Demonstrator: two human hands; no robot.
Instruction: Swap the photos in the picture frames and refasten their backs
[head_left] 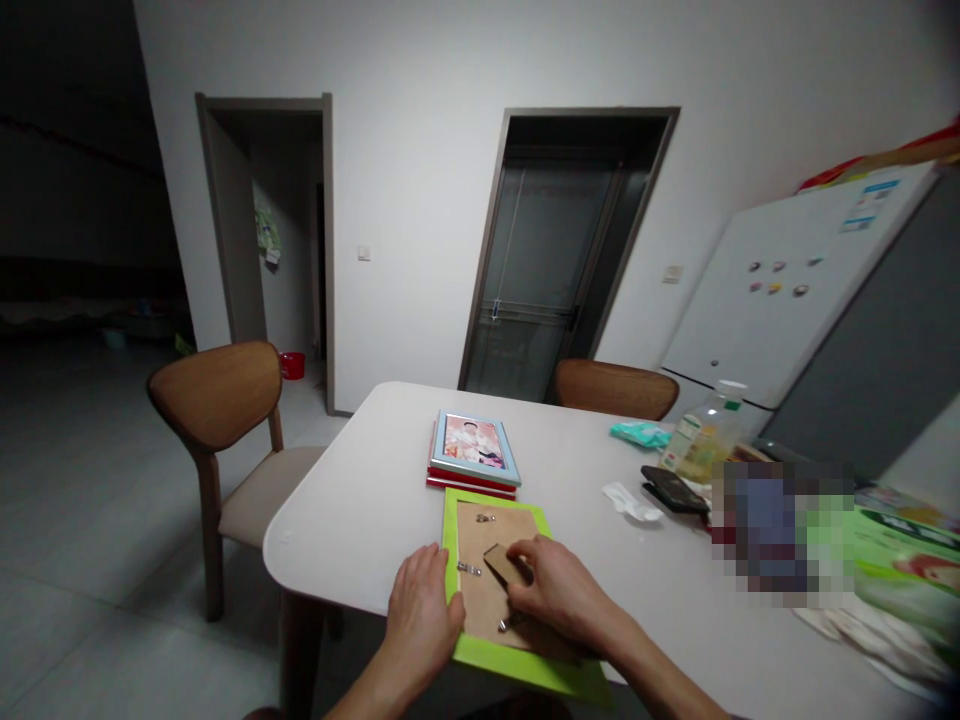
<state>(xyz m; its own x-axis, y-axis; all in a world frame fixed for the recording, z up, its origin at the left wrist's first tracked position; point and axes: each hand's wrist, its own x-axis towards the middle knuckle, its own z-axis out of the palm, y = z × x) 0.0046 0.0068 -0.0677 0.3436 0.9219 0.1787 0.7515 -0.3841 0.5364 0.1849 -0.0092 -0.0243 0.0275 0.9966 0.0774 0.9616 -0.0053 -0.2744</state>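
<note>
A lime-green picture frame point(534, 672) lies face down at the near edge of the table, its brown backing board point(474, 622) and small metal clips point(470, 569) facing up. My left hand point(424, 605) grips the frame's left edge, thumb along the green border. With thumb and fingers my right hand point(559, 590) pinches the brown stand flap point(504, 565) on the backing; part of the flap is hidden under that hand. Just beyond the green frame is a stack of picture frames, a light blue one point(472, 472) with a photo on top and a red one point(466, 487) beneath.
On the white table point(360, 500), to the right, are a crumpled tissue point(631, 503), a dark phone-like item point(675, 490), a teal packet point(640, 434), a bottle point(705, 440) and a green package point(900, 560). Wooden chairs stand at left point(217, 400) and behind point(616, 389).
</note>
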